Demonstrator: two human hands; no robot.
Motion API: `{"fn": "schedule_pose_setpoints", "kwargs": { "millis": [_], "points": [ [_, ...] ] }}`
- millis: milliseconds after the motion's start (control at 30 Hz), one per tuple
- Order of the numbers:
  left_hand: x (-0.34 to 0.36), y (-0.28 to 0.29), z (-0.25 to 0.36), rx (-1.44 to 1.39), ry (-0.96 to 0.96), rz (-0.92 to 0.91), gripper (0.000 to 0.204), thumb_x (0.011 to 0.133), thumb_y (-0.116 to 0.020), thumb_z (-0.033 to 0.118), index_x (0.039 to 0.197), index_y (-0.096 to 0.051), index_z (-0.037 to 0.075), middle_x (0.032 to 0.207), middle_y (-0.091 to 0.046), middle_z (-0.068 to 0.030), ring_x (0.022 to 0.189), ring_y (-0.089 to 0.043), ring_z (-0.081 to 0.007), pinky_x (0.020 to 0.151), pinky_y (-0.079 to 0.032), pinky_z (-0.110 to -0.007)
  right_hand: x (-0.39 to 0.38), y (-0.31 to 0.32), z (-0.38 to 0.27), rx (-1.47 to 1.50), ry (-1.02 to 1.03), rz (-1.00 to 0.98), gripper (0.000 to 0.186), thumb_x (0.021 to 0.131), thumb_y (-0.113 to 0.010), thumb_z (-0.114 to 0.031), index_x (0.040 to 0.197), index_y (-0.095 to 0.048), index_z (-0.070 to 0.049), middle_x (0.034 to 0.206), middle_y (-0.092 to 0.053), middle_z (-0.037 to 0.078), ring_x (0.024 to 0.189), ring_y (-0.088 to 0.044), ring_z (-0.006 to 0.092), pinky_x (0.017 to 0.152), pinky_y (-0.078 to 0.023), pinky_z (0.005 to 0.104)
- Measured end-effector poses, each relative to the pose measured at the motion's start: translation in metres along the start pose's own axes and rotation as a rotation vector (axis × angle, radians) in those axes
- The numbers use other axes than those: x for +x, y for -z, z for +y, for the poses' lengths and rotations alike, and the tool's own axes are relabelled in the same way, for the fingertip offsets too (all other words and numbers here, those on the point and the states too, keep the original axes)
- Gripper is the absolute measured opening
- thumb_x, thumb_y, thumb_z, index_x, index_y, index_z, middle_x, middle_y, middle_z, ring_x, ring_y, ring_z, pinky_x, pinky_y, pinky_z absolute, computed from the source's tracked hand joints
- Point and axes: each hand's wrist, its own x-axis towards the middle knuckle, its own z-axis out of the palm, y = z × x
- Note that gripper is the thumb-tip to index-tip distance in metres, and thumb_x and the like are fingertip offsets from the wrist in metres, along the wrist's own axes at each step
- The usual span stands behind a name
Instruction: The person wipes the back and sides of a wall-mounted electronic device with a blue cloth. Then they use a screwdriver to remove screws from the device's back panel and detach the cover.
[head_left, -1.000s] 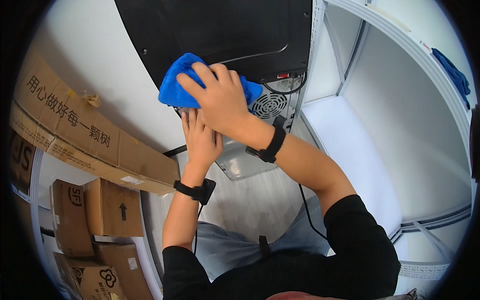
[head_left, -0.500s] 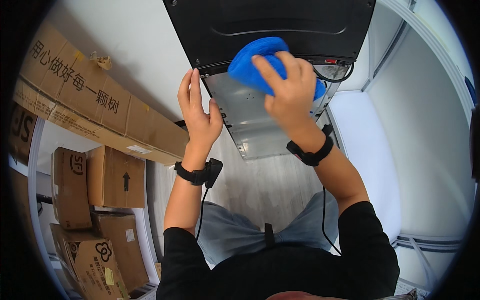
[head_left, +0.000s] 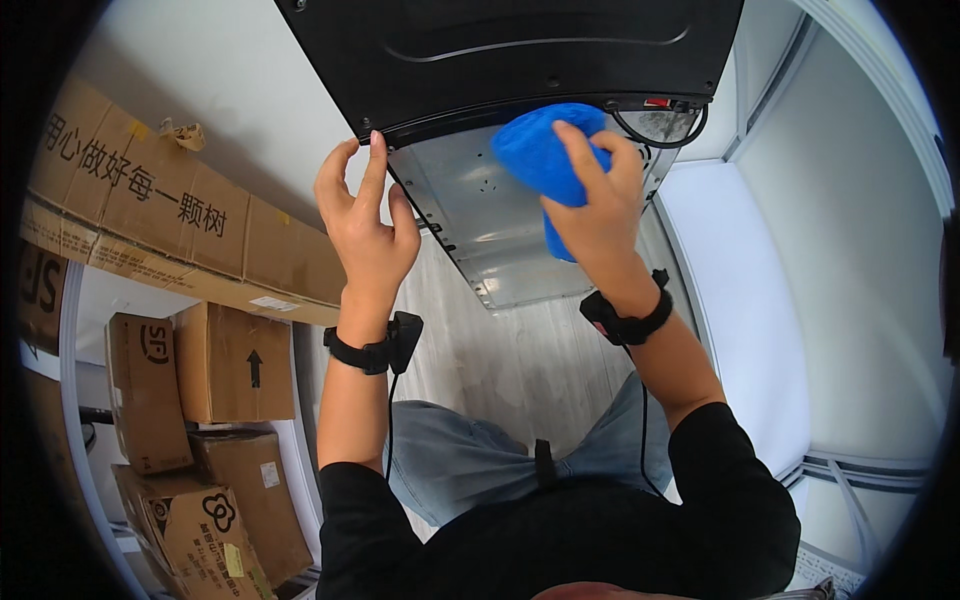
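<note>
My right hand (head_left: 600, 205) is closed on a blue cloth (head_left: 535, 150) over the silver metal plate (head_left: 460, 210) below a large black panel (head_left: 530, 50). My left hand (head_left: 365, 220) is open, its fingertips at the left lower corner of that panel, beside the plate's left edge. Past the cloth, a red switch (head_left: 657, 102) and a looped black cable (head_left: 655, 141) sit at the right lower edge of the panel. Both wrists wear black straps with small devices and cords.
A long cardboard box (head_left: 265, 250) stands along the left wall, above several stacked cartons (head_left: 240, 365) on a white shelf. A white-framed shelf unit (head_left: 730, 260) is on the right. Grey wood flooring (head_left: 470, 360) shows between my forearms and knees.
My right hand and the cloth have moved rightward across the machine, lately slightly downward. My left hand has come out from under the cloth and shifted left to the panel's corner.
</note>
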Motion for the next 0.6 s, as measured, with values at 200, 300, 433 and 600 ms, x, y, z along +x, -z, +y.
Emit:
{"fn": "schedule_pose_setpoints", "kwargs": {
  "millis": [200, 300, 433, 600],
  "points": [
    [0.001, -0.001, 0.008, 0.02, 0.031, -0.007, 0.061, 0.073, -0.058, -0.006, 0.131, -0.058, 0.01, 0.126, -0.05, -0.0165, 0.116, -0.049, -0.0312, 0.096, -0.04, -0.039, 0.002, -0.018, -0.028, 0.097, 0.025, -0.023, 0.06, 0.062, -0.075, -0.009, 0.12, -0.062, -0.017, 0.101, -0.052, 0.013, 0.088, -0.052, 0.031, 0.073, -0.046, 0.0402],
    [0.001, 0.002, 0.006, -0.035, 0.071, -0.012, 0.065, 0.07, -0.051, -0.014, 0.13, -0.059, 0.009, 0.125, -0.049, -0.016, 0.115, -0.049, -0.0302, 0.095, -0.041, -0.037, 0.005, -0.044, -0.054, 0.153, 0.098, -0.034, 0.054, 0.065, -0.07, -0.008, 0.118, -0.063, -0.016, 0.097, -0.052, 0.011, 0.084, -0.052, 0.0293, 0.069, -0.044, 0.0377],
    [0.0, 0.002, 0.004, -0.001, 0.057, -0.024, 0.066, 0.069, -0.051, -0.015, 0.13, -0.06, 0.01, 0.125, -0.049, -0.0149, 0.115, -0.049, -0.0287, 0.096, -0.041, -0.037, 0.005, -0.039, -0.048, 0.182, 0.082, -0.016, 0.052, 0.066, -0.069, -0.004, 0.116, -0.063, -0.017, 0.097, -0.052, 0.01, 0.084, -0.053, 0.0282, 0.068, -0.044, 0.0369],
    [0.001, 0.001, 0.006, -0.033, 0.05, 0.009, 0.061, 0.071, -0.054, -0.01, 0.128, -0.061, 0.01, 0.124, -0.05, -0.0167, 0.112, -0.049, -0.0303, 0.093, -0.04, -0.04, -0.002, 0.0, 0.001, 0.069, -0.073, 0.038, 0.067, 0.057, -0.078, -0.006, 0.121, -0.062, -0.019, 0.106, -0.053, 0.015, 0.094, -0.054, 0.0334, 0.077, -0.048, 0.041]
  ]
}}
